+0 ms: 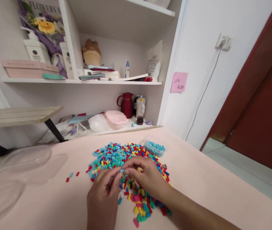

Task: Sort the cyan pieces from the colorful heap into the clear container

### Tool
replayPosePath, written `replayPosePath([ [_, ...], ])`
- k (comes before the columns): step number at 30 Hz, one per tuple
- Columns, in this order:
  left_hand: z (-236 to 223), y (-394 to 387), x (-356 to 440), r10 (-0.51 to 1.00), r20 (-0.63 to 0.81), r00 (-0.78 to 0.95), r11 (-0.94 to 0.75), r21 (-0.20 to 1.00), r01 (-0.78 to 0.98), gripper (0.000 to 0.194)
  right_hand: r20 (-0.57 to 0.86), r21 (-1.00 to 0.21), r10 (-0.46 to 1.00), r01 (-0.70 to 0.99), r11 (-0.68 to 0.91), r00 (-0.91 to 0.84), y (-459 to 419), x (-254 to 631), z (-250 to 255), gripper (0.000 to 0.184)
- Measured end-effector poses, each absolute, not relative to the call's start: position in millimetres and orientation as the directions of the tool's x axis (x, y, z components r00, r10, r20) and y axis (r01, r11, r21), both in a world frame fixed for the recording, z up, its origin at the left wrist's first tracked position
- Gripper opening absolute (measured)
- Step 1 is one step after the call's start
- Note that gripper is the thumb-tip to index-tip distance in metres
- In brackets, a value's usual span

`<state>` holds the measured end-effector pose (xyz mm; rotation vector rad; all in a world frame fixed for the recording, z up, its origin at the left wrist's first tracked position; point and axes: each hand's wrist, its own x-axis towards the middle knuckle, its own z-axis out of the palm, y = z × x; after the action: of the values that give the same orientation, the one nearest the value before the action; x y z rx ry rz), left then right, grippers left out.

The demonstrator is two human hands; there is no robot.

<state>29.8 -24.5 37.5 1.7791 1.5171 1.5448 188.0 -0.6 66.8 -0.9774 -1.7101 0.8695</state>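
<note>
A light blue toy brick (122, 171) is pinched between my two hands, in front of a wide heap of small toy bricks (116, 155) in red, yellow, green and blue. My left hand (104, 191) grips it from the left with thumb and forefinger. From the right, my right hand (145, 175) meets it with its fingertips, also in a pinch. Both hands hover over the near side of the heap and hide part of it. Behind them stands a clear plastic tub (155, 147) holding light blue bricks.
Clear plastic containers (25, 158) and a lid (48, 167) lie on the left of the pink tabletop (61, 204). A few stray bricks (71, 175) sit near them. At the back are a pink box (116, 118), a dark red jug (127, 105) and a bottle (140, 111).
</note>
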Motion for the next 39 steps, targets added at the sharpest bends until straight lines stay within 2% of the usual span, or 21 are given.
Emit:
replayPosePath([
  [5, 40.2, -27.5, 30.6, 0.862, 0.481, -0.163, -0.359, 0.804, 0.473, 0.029, 0.338, -0.903, 0.912, 0.193, 0.384, -0.234, 0.3, 187.0, 64.3, 0.010],
  [10, 43.9, -32.4, 32.2, 0.884, 0.401, -0.239, -0.285, 0.869, 0.405, 0.037, 0.396, -0.860, 0.898, 0.266, 0.436, -0.192, 10.1, 193.7, 62.4, 0.011],
  [16, 48.5, -37.2, 36.2, 0.902, 0.306, -0.304, -0.191, 0.915, 0.355, 0.045, 0.462, -0.834, 0.874, 0.410, 0.370, 0.152, 43.6, 249.0, 71.2, 0.018],
  [19, 52.6, -42.1, 40.5, 0.903, 0.262, -0.340, -0.158, 0.940, 0.303, 0.045, 0.514, -0.804, 0.787, 0.512, 0.303, 0.341, 59.6, 280.8, 67.3, 0.024],
  [28, 47.7, -35.4, 33.4, 0.903, 0.267, -0.337, -0.157, 0.935, 0.319, 0.043, 0.511, -0.770, 0.740, 0.615, 0.168, 0.438, 77.7, 304.1, 42.9, 0.033],
  [32, 46.0, -30.3, 27.1, 0.896, 0.289, -0.337, -0.168, 0.924, 0.345, 0.046, 0.526, -0.697, 0.740, 0.711, 0.091, 0.420, 75.1, 305.3, 47.6, 0.033],
  [34, 45.9, -29.0, 25.4, 0.899, 0.287, -0.331, -0.164, 0.921, 0.353, 0.048, 0.535, -0.649, 0.735, 0.759, 0.043, 0.416, 72.1, 303.9, 49.0, 0.039],
  [39, 47.7, -29.1, 23.9, 0.894, 0.274, -0.353, -0.154, 0.931, 0.332, 0.048, 0.541, -0.412, 0.758, 0.900, -0.138, 0.364, 67.6, 300.2, 42.5, 0.049],
])
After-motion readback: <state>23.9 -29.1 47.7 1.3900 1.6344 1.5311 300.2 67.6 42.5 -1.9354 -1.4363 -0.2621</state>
